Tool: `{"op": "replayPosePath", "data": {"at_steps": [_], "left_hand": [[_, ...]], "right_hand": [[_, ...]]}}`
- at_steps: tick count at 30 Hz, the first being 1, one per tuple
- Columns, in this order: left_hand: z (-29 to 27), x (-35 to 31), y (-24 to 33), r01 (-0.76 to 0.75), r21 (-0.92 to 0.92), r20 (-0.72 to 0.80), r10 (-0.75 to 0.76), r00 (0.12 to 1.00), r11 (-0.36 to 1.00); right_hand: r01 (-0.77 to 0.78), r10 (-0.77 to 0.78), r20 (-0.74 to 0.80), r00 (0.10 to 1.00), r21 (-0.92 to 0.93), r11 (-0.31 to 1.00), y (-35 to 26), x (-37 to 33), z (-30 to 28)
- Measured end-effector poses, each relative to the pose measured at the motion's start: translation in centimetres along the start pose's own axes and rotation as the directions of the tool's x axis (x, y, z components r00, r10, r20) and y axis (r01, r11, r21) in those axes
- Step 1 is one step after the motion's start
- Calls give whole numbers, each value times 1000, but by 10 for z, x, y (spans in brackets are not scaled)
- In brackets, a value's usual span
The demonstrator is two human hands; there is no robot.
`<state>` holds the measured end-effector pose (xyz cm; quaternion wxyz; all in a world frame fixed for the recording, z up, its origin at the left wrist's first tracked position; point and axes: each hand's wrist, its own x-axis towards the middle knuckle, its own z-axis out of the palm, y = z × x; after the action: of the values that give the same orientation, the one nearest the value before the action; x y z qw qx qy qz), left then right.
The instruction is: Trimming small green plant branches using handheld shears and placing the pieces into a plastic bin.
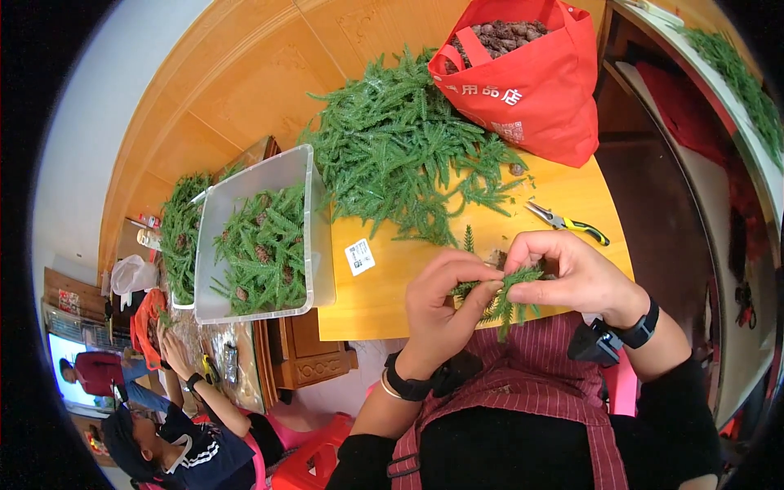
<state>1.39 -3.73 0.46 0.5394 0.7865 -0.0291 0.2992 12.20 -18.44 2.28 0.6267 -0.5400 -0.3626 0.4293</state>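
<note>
Both hands meet just above a striped apron [523,367], pinching one green sprig [505,296] between them. The left hand [445,306] is curled, thumb and fingers closed on the sprig's left end; the right hand [576,273] is folded over its right end, fingertips pressing the needles. The sprig hangs at the near edge of a yellow table [408,278], partly over the apron. Each wrist wears a black band.

Just beyond the right hand lie pliers [567,222] with yellow and black handles. A white label [359,256] lies on the table left of the hands. Farther out spreads a large pile of sprigs [400,155], touching a red bag [531,82] filled with brown cones [502,34]. Left of the pile stands a clear bin [257,233] holding more sprigs and a few cones, overhanging the table's edge. Beyond it another heap of greenery [180,233] lies on a second surface. At lower left another person [192,445] in a dark top works with raised hands.
</note>
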Motion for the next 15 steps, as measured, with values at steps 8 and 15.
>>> {"op": "replayPosePath", "data": {"at_steps": [8,15], "left_hand": [[2,-1,-1,170,-116,-36,-175,984,979],[6,0,-3,203,-135,-59,-212,975,970]], "right_hand": [[69,-184,-193,964,-485,872,-6,-2,9],[155,-466,-185,865,-786,599,-3,-1,15]]}}
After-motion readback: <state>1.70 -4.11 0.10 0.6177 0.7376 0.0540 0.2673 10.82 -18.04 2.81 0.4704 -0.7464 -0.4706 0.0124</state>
